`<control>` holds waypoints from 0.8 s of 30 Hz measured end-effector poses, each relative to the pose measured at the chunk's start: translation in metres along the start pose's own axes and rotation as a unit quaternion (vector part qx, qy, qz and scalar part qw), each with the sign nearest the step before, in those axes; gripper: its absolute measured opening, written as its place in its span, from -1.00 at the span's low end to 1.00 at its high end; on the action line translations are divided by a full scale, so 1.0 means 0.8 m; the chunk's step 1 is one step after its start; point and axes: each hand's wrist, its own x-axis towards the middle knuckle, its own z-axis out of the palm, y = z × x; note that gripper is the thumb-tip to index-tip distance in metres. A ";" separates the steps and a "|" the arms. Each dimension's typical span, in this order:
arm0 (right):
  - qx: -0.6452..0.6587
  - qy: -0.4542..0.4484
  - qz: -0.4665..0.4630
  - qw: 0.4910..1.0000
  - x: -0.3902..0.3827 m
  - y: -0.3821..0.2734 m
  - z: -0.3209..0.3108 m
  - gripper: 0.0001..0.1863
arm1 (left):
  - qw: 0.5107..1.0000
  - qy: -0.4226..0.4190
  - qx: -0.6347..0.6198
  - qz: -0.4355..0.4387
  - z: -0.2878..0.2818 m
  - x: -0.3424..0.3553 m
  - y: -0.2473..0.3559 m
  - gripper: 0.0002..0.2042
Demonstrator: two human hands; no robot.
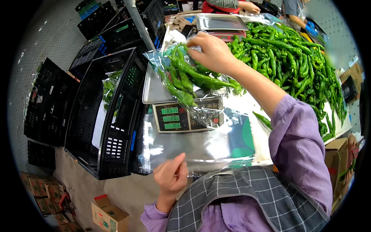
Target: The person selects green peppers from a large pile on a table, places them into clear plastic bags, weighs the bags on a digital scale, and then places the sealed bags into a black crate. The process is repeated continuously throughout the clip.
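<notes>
My right hand [206, 50] reaches over the scale with fingers pinched on a green pepper [178, 54] at the top of a clear bag of peppers [181, 77]. The bag rests on the scale's steel pan [152, 87] and droops over its display panel [170, 118]. My left hand [172, 174] is loosely closed, with nothing visible in it, just below a stack of flat clear bags [193, 147] at the table's front edge. A single pepper [262, 120] lies on the white tabletop [239, 104], partly behind my right arm.
A large pepper pile [290, 58] covers the table's right. A second scale [221, 22] stands behind. Black crates [77, 154] line the left, one holding bagged greens [110, 89]. A metal post [141, 23] rises nearby. Cardboard boxes [104, 220] sit below. Two co-workers [293, 15] work at the back.
</notes>
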 end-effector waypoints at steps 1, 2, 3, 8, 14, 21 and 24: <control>0.010 0.022 -0.012 1.000 0.007 -0.006 0.011 -0.74 | 1.000 0.017 -0.004 0.005 -0.009 0.001 0.002 -0.72; 0.005 -0.006 0.011 1.000 0.013 -0.010 0.020 -0.71 | 0.999 0.032 -0.009 0.015 -0.014 0.005 0.005 -0.71; -0.034 -0.064 0.063 0.995 0.018 -0.012 0.030 -0.65 | 0.999 0.031 -0.016 0.025 -0.018 0.007 0.009 -0.71; -0.163 -0.282 0.172 0.930 0.018 0.007 0.095 -0.54 | 0.997 -0.028 -0.016 0.071 -0.019 0.022 0.025 -0.70; 0.129 -0.060 0.101 0.985 -0.031 -0.011 -0.043 -0.64 | 0.993 -0.068 0.009 0.096 0.053 0.062 0.027 -0.68; 0.528 0.110 0.077 0.839 -0.221 -0.023 -0.213 -0.76 | 0.918 -0.227 0.320 0.055 0.136 0.091 -0.035 -0.57; 0.603 0.058 0.063 0.793 -0.290 -0.020 -0.207 -0.66 | 0.975 -0.131 0.151 0.098 0.125 0.111 -0.037 -0.83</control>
